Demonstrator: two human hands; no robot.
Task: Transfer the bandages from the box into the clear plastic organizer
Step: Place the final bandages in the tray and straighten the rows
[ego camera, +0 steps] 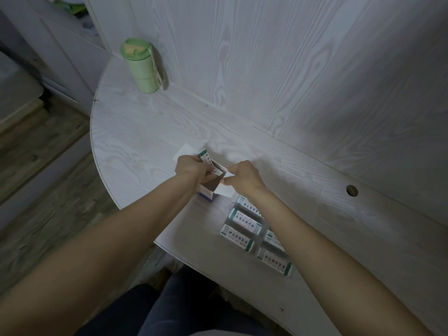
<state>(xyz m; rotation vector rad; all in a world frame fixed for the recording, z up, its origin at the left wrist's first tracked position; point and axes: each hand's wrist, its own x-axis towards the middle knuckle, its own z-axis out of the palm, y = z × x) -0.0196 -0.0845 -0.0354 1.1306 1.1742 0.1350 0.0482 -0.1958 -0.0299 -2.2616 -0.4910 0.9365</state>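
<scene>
Nearest me, the clear plastic organizer (257, 235) already holds several white, green-edged bandage packets (244, 220), lying flat beside my right forearm. Beyond it stands the small open cardboard box (210, 187). My left hand (191, 167) pinches a packet (208, 159) rising from its mouth, while my right hand (242, 177) pinches the white flap (226, 190) to steady it. These packets look light, thin and bendy; I judge the short end the best place to grip. Farthest off, a pale green lidded tumbler (140, 65) stands by the wall.

pale green bottle (141, 66), white wood-grain table (145, 132), green-edged bandages (246, 220).
</scene>
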